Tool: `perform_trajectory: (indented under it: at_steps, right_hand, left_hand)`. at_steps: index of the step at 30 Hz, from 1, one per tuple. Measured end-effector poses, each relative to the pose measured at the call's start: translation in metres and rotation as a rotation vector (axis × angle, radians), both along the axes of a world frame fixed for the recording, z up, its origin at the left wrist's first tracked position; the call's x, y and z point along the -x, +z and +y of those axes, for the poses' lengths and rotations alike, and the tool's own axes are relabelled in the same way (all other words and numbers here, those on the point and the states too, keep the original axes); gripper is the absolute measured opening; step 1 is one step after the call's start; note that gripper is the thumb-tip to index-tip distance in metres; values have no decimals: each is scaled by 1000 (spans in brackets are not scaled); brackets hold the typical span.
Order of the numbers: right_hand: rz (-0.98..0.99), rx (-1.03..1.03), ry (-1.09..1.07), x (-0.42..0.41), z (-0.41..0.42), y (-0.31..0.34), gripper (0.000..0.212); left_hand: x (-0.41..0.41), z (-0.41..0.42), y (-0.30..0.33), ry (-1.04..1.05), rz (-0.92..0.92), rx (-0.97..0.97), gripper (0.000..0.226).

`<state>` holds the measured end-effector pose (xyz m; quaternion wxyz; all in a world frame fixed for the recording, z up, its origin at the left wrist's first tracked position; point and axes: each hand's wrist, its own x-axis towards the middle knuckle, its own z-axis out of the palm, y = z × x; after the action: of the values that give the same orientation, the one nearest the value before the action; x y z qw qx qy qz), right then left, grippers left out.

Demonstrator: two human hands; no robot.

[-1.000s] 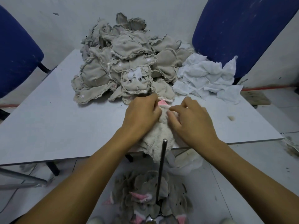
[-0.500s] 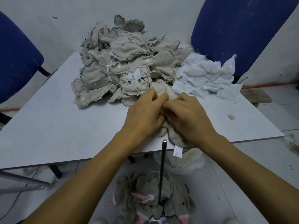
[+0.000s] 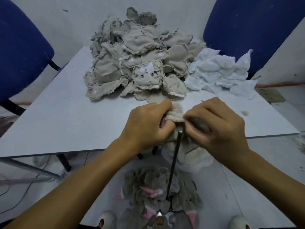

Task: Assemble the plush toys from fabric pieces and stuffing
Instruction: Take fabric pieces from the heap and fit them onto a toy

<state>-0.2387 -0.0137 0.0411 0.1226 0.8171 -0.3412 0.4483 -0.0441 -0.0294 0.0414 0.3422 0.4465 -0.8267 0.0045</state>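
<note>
A cream fleecy plush piece [image 3: 176, 114] lies at the table's near edge, over the top of an upright metal rod [image 3: 174, 161]. My left hand [image 3: 146, 124] grips its left side with curled fingers. My right hand [image 3: 216, 124] pinches its right side; the fingertips are blurred. A big heap of beige inside-out fabric shells [image 3: 137, 63] fills the back of the grey table [image 3: 66, 119]. White stuffing scraps [image 3: 219, 71] lie to the heap's right. Grey plush pieces with pink ears [image 3: 158, 195] lie on the floor below.
Blue chairs stand at the far left [image 3: 21, 47] and far right [image 3: 247, 25]. A white bag of material [image 3: 194, 159] hangs under the table edge. A small fluff tuft [image 3: 245, 113] lies on the table's right side. My shoes [image 3: 107, 220] show at the bottom.
Both hands moved nearer the table edge and slightly apart, pulling the cream piece over the rod's top. The white label seen below the right hand is out of sight now.
</note>
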Motion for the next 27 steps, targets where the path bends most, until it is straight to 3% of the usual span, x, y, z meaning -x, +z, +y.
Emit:
perform_trajectory:
  at_steps: [3, 5, 8, 11, 13, 15, 17, 19, 20, 23, 27]
  right_hand:
    - [6, 109, 57, -1, 13, 8, 8]
    - [81, 160, 130, -1, 19, 6, 10]
    - [167, 135, 197, 4, 24, -4, 10]
    - [198, 129, 212, 8, 22, -10, 9]
    - [211, 143, 211, 9, 20, -8, 11]
    - [255, 151, 216, 7, 21, -4, 13]
    - [205, 21, 254, 5, 23, -4, 17]
    - [-31, -340, 318, 7, 23, -2, 29]
    - [-96, -417, 332, 9, 23, 0, 31]
    - [-23, -231, 224, 17, 18, -9, 23]
    - [105, -339, 120, 26, 5, -14, 50]
  left_hand:
    - [0, 17, -3, -20, 97, 216, 19]
    - [-4, 25, -9, -77, 65, 236, 22]
    - [-16, 30, -17, -245, -9, 122, 30]
    - [-22, 31, -13, -208, 210, 24, 32]
    - [-18, 31, -9, -143, 259, 35, 32]
    - [-12, 29, -5, -178, 183, -46, 46]
    - [-9, 24, -1, -258, 183, -264, 65]
    - [-9, 18, 3, -305, 273, -477, 57]
    - [-10, 16, 3, -309, 297, -527, 46]
    - [-14, 13, -1, -292, 350, -587, 34]
    - [-12, 13, 1, -330, 381, -475, 35]
